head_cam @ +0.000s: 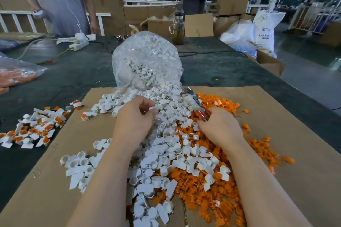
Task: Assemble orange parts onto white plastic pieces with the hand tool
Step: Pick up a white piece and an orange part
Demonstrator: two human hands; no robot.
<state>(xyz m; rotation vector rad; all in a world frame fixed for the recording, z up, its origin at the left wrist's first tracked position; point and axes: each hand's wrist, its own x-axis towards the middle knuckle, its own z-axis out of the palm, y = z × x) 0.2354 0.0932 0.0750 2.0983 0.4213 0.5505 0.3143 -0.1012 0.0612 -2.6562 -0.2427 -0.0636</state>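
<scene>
Gripping hand tool (pixel 193 102), right fingers (pixel 204 121) seemingly around handle

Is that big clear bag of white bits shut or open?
Open: the clear bag lies tipped, white pieces spilling from its mouth onto the cardboard.

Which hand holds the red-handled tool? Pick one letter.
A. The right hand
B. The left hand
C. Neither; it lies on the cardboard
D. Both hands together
A: the right hand curls its fingers round the red handles of the hand tool, whose head points up and away over the piles, while the left hand pinches among the white pieces and does not touch the tool.
</scene>
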